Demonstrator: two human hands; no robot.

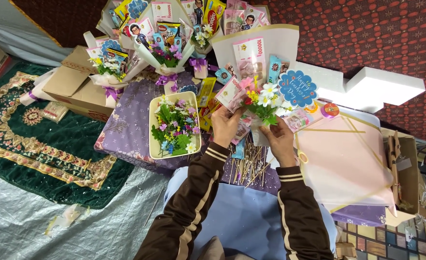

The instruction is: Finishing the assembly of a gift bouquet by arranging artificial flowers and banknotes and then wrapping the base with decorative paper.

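Left hand (226, 126) and right hand (279, 139): fingers of both pinch a small bouquet of white, yellow and pink artificial flowers with pink paper notes (260, 103), held over the purple patterned cloth (126, 130). Just left: cream rectangular tray of mixed flowers (153, 144). Pink wrapping sheet (347, 163) at right edge.

from my feed the scene is evenly and fairly brightly lit from above with soft, faint shadows, a mild sheen on the grey plastic sheet (25, 221), whites near clipping on the foam blocks (384, 85), slight wide-angle stretch at the edges, and only light softness in fine detail.
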